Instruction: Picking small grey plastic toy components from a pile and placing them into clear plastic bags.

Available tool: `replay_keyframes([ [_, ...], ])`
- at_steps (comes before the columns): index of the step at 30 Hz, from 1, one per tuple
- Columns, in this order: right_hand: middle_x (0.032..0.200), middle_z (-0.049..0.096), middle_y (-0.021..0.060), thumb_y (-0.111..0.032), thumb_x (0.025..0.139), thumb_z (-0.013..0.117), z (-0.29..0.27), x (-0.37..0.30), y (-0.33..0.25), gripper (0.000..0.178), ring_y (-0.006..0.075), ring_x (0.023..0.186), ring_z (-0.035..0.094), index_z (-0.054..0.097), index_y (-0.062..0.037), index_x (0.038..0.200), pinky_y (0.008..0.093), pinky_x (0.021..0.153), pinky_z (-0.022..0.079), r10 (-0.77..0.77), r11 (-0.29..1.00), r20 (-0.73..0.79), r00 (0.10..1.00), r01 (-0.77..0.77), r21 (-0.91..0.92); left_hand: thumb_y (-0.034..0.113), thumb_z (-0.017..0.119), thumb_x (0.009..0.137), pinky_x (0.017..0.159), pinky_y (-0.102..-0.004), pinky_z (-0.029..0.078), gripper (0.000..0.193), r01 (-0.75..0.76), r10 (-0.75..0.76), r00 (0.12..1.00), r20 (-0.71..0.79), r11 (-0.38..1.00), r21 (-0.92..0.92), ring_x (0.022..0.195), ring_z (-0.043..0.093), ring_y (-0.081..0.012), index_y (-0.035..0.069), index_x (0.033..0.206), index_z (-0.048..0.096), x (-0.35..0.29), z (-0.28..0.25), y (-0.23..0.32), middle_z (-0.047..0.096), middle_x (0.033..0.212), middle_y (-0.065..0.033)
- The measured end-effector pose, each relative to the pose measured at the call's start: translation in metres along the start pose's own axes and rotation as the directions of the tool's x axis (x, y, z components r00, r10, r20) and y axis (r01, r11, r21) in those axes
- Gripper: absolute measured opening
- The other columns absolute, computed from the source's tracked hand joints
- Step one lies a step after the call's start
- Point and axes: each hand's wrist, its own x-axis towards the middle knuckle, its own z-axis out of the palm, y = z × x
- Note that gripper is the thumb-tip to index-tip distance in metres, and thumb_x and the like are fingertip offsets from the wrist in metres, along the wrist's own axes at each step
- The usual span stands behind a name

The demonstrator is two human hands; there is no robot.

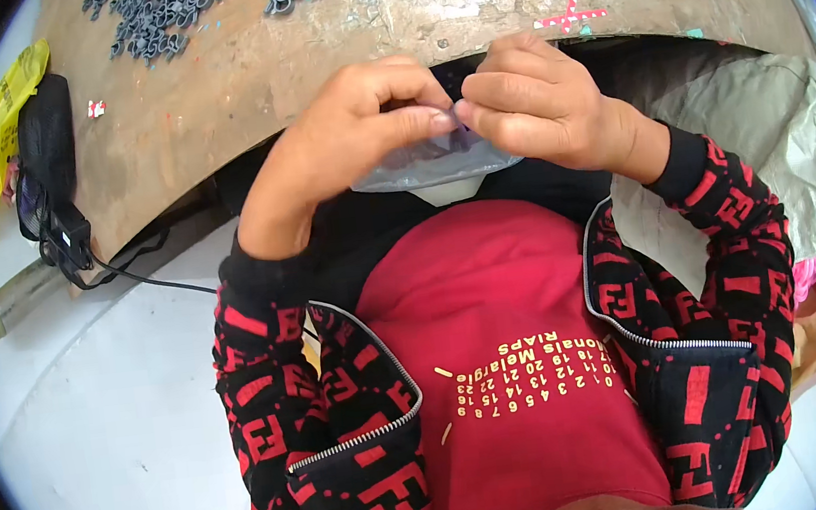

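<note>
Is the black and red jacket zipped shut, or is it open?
The jacket is open: its zipper edges lie apart, red shirt between them.

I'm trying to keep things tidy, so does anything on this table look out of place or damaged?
Possibly: red, white-dotted strips lie crossed near the tabletop's near edge, looking like stray scraps apart from the heaped grey pieces. The tabletop looks scuffed.
</note>
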Motion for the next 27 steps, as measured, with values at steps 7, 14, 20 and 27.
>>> replay_keyframes([
  [7,0.092,0.058,0.0105,-0.004,0.077,0.064,-0.009,0.006,-0.004,0.02,0.0234,0.087,0.058,0.059,-0.0012,0.096,0.0303,0.077,0.045,0.542,0.796,0.08,0.836,-0.542,0.269,0.013,0.061,0.082,0.066,-0.0249,0.044,0.017,-0.107,0.097,0.979,-0.177,0.993,-0.05,0.072,0.057,-0.0114,-0.002,0.09,0.061,0.007,0.003,-0.017,0.06,0.076,-0.0062],
  [14,0.093,0.06,0.0097,-0.003,0.074,0.066,-0.006,0.007,-0.003,0.018,0.0216,0.089,0.058,0.058,-0.0015,0.09,0.0296,0.077,0.045,0.634,0.573,0.235,0.737,-0.651,0.498,0.003,0.059,0.081,0.061,-0.0218,0.046,0.012,-0.003,-0.049,0.919,-0.391,0.991,-0.131,0.068,0.061,-0.0122,-0.001,0.091,0.062,-0.01,0.02,0.004,0.062,0.075,-0.0077],
  [20,0.089,0.06,0.0074,-0.005,0.072,0.068,-0.012,0.009,-0.002,0.021,0.0195,0.082,0.059,0.057,-0.0014,0.089,0.029,0.073,0.045,0.55,0.69,0.258,0.794,-0.606,0.396,0.006,0.059,0.083,0.059,-0.0217,0.045,0.011,0.005,-0.181,0.92,-0.347,0.891,-0.454,0.067,0.058,-0.0101,-0.001,0.092,0.061,-0.012,0.023,0.0,0.061,0.076,-0.0056],
  [27,0.082,0.057,0.0033,-0.014,0.075,0.069,-0.019,0.011,-0.001,0.024,0.0132,0.074,0.055,0.055,-0.0021,0.09,0.0251,0.065,0.043,0.561,0.41,0.426,0.71,-0.685,0.602,0.015,0.059,0.087,0.054,-0.0195,0.04,0.015,0.039,-0.05,0.999,-0.018,0.922,-0.386,0.062,0.051,-0.0057,0.0,0.087,0.059,-0.01,0.01,-0.003,0.055,0.071,0.0003],
])
